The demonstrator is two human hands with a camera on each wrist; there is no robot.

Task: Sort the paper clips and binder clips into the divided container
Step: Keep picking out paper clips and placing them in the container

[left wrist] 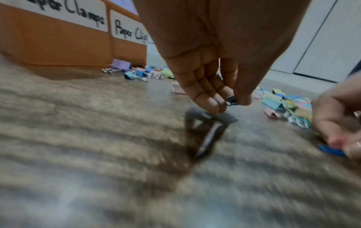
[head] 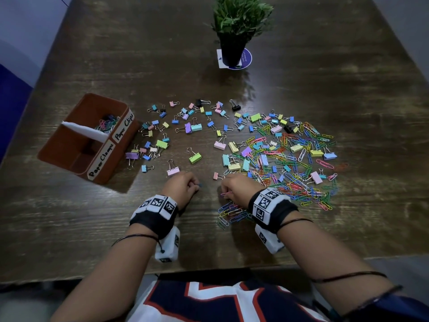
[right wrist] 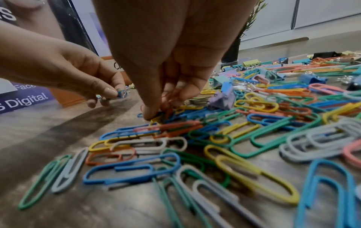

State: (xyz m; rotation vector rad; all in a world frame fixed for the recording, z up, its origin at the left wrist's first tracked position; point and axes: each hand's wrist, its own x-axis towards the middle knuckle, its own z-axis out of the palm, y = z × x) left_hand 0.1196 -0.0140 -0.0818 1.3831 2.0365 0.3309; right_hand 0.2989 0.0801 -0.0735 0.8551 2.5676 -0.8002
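My left hand (head: 196, 185) hovers just above the table and pinches a small blue binder clip (left wrist: 231, 101) between thumb and fingers; that clip (right wrist: 122, 93) also shows in the right wrist view. My right hand (head: 224, 191) reaches down into a small heap of coloured paper clips (head: 231, 212) and pinches a pink-red paper clip (right wrist: 166, 98) at its fingertips. The brown divided container (head: 76, 156) stands at the left; its far half, labelled Paper Clips, holds several paper clips (head: 108, 123). The near half is labelled Paper Clamps.
Loose binder clips (head: 185, 129) lie scattered across the middle of the table. A big mixed pile of paper clips and binder clips (head: 285, 156) spreads to the right. A potted plant (head: 234, 31) stands at the back. The table's front edge runs close to my body.
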